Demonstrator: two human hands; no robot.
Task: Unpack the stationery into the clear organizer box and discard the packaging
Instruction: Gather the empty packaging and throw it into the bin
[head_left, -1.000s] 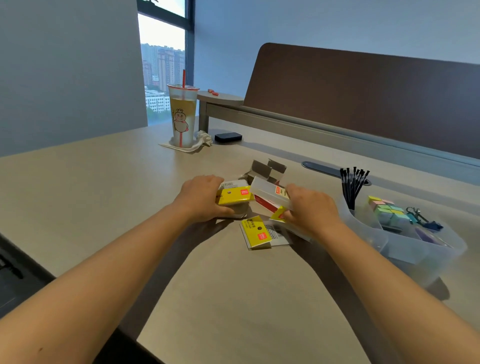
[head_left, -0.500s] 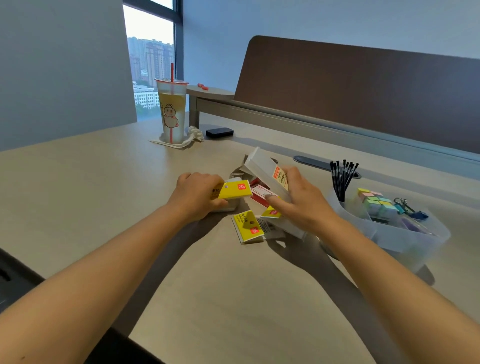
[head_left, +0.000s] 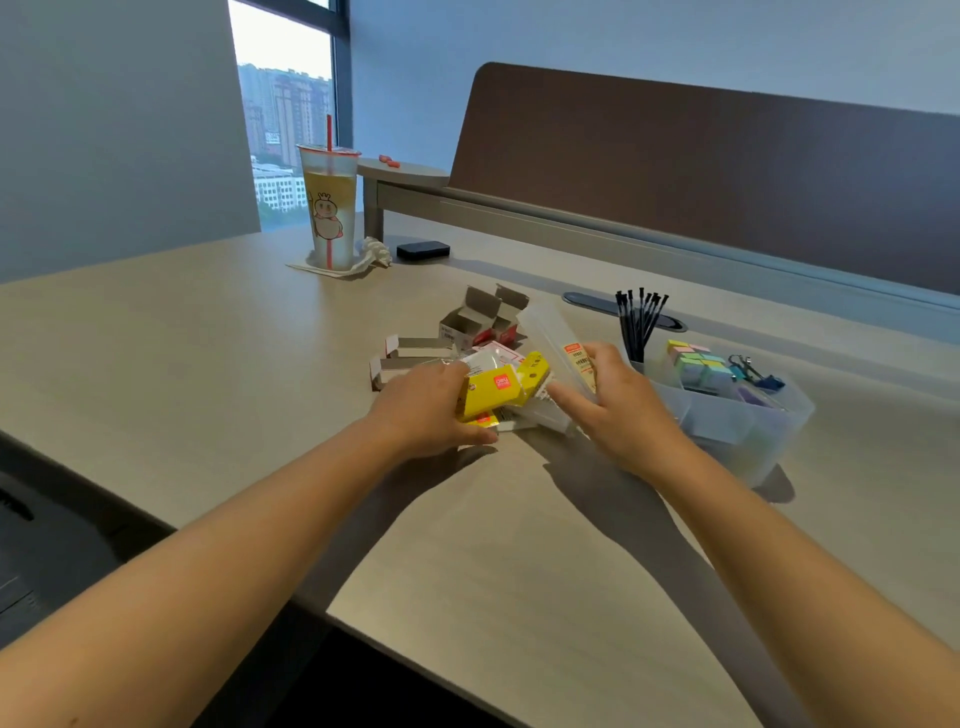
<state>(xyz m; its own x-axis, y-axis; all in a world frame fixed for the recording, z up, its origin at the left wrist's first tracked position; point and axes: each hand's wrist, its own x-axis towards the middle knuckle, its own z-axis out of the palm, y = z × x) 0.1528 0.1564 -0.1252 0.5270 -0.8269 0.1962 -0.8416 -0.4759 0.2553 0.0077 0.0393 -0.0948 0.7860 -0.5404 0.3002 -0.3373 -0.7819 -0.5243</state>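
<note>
Head view shows the broad beige laminate surface (head_left: 260, 364) stretching under my forearms, and on its right side stands the clear plastic organizer box (head_left: 748, 431), already loaded: a bundle of black cable ties (head_left: 640, 319) stands upright in its near-left compartment, a row of pastel sticky-note blocks (head_left: 693, 361) sits behind, and a blue-handled binder clip (head_left: 763, 375) lies toward its far end. So I judge the unpacking itself largely done. What is left is the rubbish, gathered in a loose heap just left of the box. My right hand (head_left: 621, 410) grips a long translucent plastic case with an orange label (head_left: 558, 338), tilted up over the heap, with my forefinger stretched toward the pile. My left hand (head_left: 421, 410) holds the yellow cardboard packet with a red logo (head_left: 493, 395), thumb beneath and fingers curled over its left end. Behind these lie opened grey-and-red cardboard cartons (head_left: 480, 317) and a flattened white carton sleeve (head_left: 410, 353). Whether any packet has stationery inside, I cannot tell. No bin is in view, so discarding remains.
</note>
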